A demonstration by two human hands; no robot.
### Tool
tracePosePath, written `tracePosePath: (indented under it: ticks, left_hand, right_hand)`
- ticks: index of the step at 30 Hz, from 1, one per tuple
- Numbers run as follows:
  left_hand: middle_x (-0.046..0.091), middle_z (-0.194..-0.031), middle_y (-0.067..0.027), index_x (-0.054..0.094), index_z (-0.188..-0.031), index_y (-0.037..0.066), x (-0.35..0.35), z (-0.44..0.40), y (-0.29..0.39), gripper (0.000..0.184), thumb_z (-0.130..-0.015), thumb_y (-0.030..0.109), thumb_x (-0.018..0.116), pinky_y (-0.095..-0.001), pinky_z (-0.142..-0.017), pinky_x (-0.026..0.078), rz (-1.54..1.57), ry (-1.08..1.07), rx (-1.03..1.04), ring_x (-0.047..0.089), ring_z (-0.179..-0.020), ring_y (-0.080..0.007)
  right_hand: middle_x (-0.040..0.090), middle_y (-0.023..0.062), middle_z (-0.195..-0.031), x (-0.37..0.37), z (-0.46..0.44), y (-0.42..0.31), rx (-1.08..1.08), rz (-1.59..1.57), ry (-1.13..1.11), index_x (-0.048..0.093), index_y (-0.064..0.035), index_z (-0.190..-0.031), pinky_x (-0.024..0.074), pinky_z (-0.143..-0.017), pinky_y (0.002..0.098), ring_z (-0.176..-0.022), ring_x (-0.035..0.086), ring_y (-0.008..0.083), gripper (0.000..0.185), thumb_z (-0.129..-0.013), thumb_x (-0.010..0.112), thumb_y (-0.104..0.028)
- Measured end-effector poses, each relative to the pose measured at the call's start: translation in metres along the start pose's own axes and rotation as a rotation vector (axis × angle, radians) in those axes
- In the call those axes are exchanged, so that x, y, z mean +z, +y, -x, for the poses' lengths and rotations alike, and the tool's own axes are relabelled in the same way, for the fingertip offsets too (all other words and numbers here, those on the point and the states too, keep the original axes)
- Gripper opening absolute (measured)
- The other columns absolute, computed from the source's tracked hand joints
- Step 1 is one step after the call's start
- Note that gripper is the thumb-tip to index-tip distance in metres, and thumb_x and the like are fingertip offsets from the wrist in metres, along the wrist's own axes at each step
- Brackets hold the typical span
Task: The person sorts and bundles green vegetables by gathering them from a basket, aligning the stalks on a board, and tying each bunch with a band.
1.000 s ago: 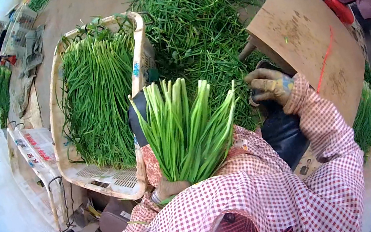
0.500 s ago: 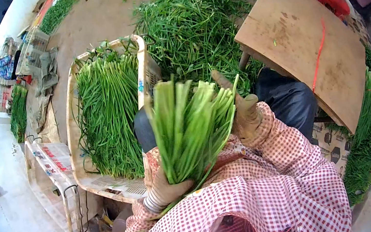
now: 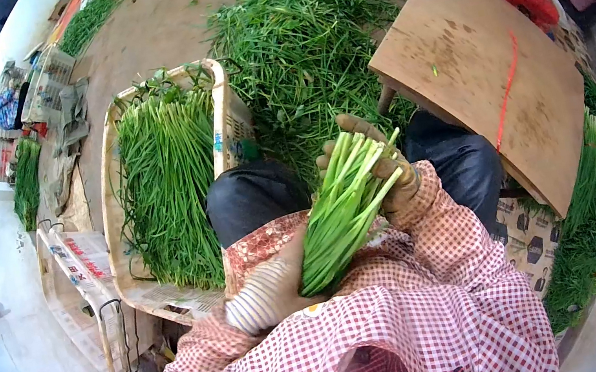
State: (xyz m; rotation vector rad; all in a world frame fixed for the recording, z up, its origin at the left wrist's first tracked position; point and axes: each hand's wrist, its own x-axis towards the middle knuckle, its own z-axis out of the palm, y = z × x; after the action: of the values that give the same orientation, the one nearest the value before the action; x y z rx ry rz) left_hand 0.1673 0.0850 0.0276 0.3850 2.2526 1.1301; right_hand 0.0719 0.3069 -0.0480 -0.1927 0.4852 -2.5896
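Note:
A bunch of garlic chives (image 3: 343,218) lies across my lap at a slant, pale cut ends up and to the right. My left hand (image 3: 275,279), in a glove with a striped cuff, grips its lower leafy part; some fingers are hidden behind the leaves. Around the pale ends curls my right hand (image 3: 397,183), in a stained glove, with fingers behind and beside the stalks. Just left of my knee stands a cream plastic crate (image 3: 221,100) packed with upright garlic chives (image 3: 170,184).
Loose greens (image 3: 311,32) are heaped on the floor ahead. A brown board (image 3: 482,74) with a red string (image 3: 508,89) stands at my right, with more chives (image 3: 590,238) beyond it. Another crate (image 3: 74,273) is at left. A person (image 3: 1,109) sits far left.
The bunch has tipped to the right and become more compact. My right hand, spread beside it before, has closed around the pale ends. My left hand still holds the lower part.

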Motion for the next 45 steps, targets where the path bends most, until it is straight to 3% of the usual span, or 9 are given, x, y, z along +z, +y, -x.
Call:
tracePosePath:
  ticks: [12, 20, 28, 32, 37, 39, 41, 44, 45]
  left_hand:
    - [0.041, -0.139, -0.0222, 0.024, -0.143, -0.005, -0.014, -0.062, 0.042, 0.110, -0.060, 0.028, 0.088, -0.0359, -0.106, 0.037, -0.054, 0.276, 0.192, 0.045, -0.128, -0.0298]
    - [0.053, -0.118, -0.0244, 0.031, -0.135, -0.004, 0.014, -0.065, 0.044, 0.083, -0.067, 0.018, 0.074, -0.0434, -0.087, 0.049, -0.318, 0.386, 0.120, 0.056, -0.104, -0.0424]
    - [0.051, -0.122, -0.0283, 0.040, -0.130, -0.007, -0.009, -0.048, 0.037, 0.082, -0.067, 0.026, 0.079, -0.0437, -0.091, 0.047, -0.254, 0.281, 0.412, 0.057, -0.104, -0.0413]
    - [0.048, -0.128, -0.0274, 0.051, -0.124, -0.001, -0.072, -0.004, 0.024, 0.079, -0.065, 0.040, 0.083, -0.0447, -0.099, 0.042, -0.410, 0.200, 0.452, 0.050, -0.116, -0.0435]
    - [0.056, -0.120, -0.0211, 0.057, -0.117, 0.002, -0.093, 0.046, 0.027, 0.062, -0.067, 0.031, 0.079, -0.0409, -0.091, 0.046, -0.660, 1.128, 0.333, 0.057, -0.107, -0.0357]
    - [0.067, -0.077, -0.0094, 0.066, -0.089, 0.001, -0.082, 0.030, 0.062, 0.022, -0.076, 0.018, 0.073, -0.0374, -0.064, 0.051, -0.465, 0.768, 0.780, 0.066, -0.071, -0.0255]
    - [0.069, -0.094, -0.0144, 0.067, -0.099, -0.002, -0.047, 0.009, 0.072, 0.027, -0.077, 0.012, 0.073, -0.0360, -0.075, 0.052, 0.082, 0.093, 0.651, 0.067, -0.088, -0.0246]
    - [0.055, -0.130, -0.0148, 0.043, -0.134, -0.001, 0.015, -0.043, 0.066, 0.058, -0.089, 0.027, 0.065, -0.0373, -0.100, 0.043, 0.957, -0.125, 0.306, 0.055, -0.116, -0.0284]
    - [0.053, -0.132, -0.0132, 0.041, -0.136, 0.000, 0.019, -0.064, 0.063, 0.061, -0.090, 0.035, 0.061, -0.0393, -0.102, 0.040, 1.272, -0.243, 0.211, 0.053, -0.118, -0.0275]
  right_hand:
    - [0.059, 0.0133, -0.122, 0.030, 0.007, -0.003, -0.023, 0.086, 0.203, 0.041, -0.0089, -0.138, 0.0493, -0.097, 0.0416, -0.115, 0.058, 0.0297, 0.063, -0.083, 0.071, -0.013]
    - [0.050, 0.0135, -0.136, 0.034, 0.022, 0.003, -0.102, 0.233, 0.124, 0.011, -0.0158, -0.152, 0.0457, -0.100, 0.0363, -0.117, 0.055, 0.0234, 0.107, -0.073, 0.082, -0.028]
    - [0.066, 0.0133, -0.093, 0.055, 0.012, -0.005, -0.155, 0.498, 0.506, 0.041, -0.0038, -0.128, 0.0553, -0.079, 0.0359, -0.084, 0.066, 0.0243, 0.056, -0.081, 0.070, -0.013]
    - [0.064, 0.0146, -0.088, 0.076, 0.000, -0.084, -0.357, 0.758, 0.449, 0.047, -0.0045, -0.120, 0.0561, -0.076, 0.0398, -0.081, 0.064, 0.0260, 0.051, -0.087, 0.064, -0.038]
    - [0.063, 0.0123, -0.087, 0.050, -0.048, -0.142, -0.600, 0.918, 0.452, 0.053, -0.0057, -0.112, 0.0576, -0.068, 0.0366, -0.074, 0.064, 0.0227, 0.030, -0.086, 0.066, -0.013]
    - [0.062, 0.0109, -0.086, 0.040, -0.077, -0.142, -0.602, 1.232, 0.426, 0.052, -0.0064, -0.114, 0.0568, -0.064, 0.0337, -0.072, 0.062, 0.0192, 0.035, -0.083, 0.069, -0.007]
    - [0.062, 0.0103, -0.089, 0.038, -0.092, -0.127, -0.593, 0.966, 0.199, 0.052, -0.0051, -0.113, 0.0561, -0.064, 0.0283, -0.073, 0.062, 0.0165, 0.035, -0.083, 0.069, -0.001]
    - [0.062, 0.0085, -0.092, 0.071, -0.083, -0.103, -0.708, 0.715, -0.189, 0.053, -0.0060, -0.113, 0.0548, -0.065, 0.0238, -0.076, 0.061, 0.0129, 0.033, -0.084, 0.066, 0.005]
    - [0.062, 0.0081, -0.095, 0.075, -0.077, -0.084, -0.931, 1.068, 0.084, 0.052, -0.0061, -0.112, 0.0544, -0.070, 0.0246, -0.081, 0.061, 0.0123, 0.033, -0.084, 0.063, 0.009]
